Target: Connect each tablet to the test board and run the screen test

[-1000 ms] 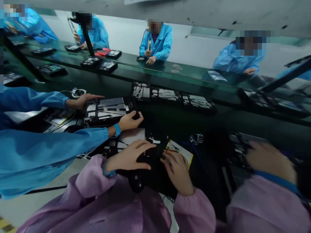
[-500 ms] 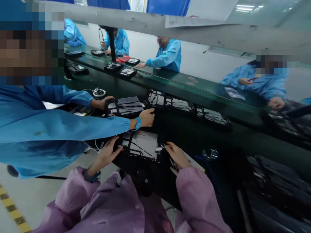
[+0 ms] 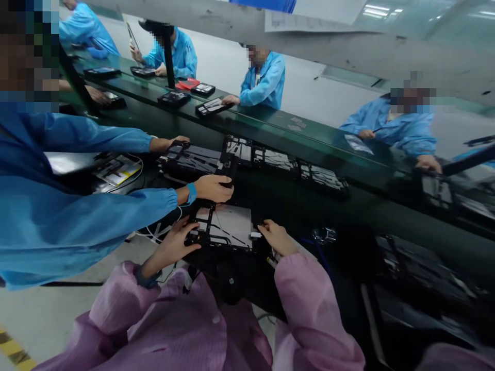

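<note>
A black device chassis (image 3: pixel 226 226) with a pale grey panel lies in front of me on the dark work surface. My left hand (image 3: pixel 176 246) grips its left edge, fingers wrapped on the frame. My right hand (image 3: pixel 276 238) rests at its right edge, fingers curled against the frame near a small white tab. Both of my sleeves are pink.
A person in a blue coat on my left holds another chassis (image 3: pixel 193 159) with both hands. Several more chassis (image 3: pixel 286 162) lie in a row on the green conveyor (image 3: pixel 270 129). People in blue coats sit along its far side. A metal fitting (image 3: pixel 324 235) stands right of my hands.
My hands went from lying on top of the chassis to holding its left and right edges. The neighbour's chassis has been tilted and shifted.
</note>
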A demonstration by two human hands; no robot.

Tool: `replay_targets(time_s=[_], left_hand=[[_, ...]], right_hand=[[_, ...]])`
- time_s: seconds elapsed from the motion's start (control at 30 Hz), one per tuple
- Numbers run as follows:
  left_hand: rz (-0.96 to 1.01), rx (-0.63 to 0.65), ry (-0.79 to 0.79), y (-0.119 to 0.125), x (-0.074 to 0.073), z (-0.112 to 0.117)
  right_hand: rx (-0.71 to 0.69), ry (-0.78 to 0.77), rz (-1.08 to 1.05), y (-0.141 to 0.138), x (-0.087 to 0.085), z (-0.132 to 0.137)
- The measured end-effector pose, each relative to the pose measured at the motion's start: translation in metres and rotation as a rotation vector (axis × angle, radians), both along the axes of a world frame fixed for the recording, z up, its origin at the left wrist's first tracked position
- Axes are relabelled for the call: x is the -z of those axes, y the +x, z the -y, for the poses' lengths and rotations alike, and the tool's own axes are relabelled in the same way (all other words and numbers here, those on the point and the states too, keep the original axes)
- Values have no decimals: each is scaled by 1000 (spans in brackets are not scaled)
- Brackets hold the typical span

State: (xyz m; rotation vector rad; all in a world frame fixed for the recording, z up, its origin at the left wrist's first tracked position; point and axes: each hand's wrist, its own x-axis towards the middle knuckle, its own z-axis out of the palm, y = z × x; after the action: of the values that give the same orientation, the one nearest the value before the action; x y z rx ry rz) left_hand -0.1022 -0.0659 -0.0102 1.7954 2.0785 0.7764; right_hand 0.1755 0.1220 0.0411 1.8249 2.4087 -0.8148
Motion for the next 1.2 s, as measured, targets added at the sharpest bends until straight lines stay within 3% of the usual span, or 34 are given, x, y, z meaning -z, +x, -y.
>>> replay_targets(time_s=[0.27,0.33,0.43,0.57,0.73,0.9,1.03,1.1,1.17,1.2], left_hand=[[43,105,28,10,8,-1],[52,102,32,11,11,-1],[55,106,25,10,17,-2],[65,129,-16,12,19,-9],[57,152,-31,27,14,-17],[64,215,-11,50,6,-28],[69,273,-9,58,2,-40],[71,280,-29,59,1,-42],[72,281,-35,60,0,-42],[72,287,-30,61,-1,-42]], right_hand=[[-35,185,29,17,2,18],[13,270,12,37,-2,24],[207,388,56,84,-6,33],[457,370,211,147,7,44],[500,310,291,172,29,44],[574,369,272,174,12,58],[441,575,80,136,-3,116],[274,570,-22,97,3,154],[-74,539,-170,56,19,187],[-176,569,-178,37,29,198]])
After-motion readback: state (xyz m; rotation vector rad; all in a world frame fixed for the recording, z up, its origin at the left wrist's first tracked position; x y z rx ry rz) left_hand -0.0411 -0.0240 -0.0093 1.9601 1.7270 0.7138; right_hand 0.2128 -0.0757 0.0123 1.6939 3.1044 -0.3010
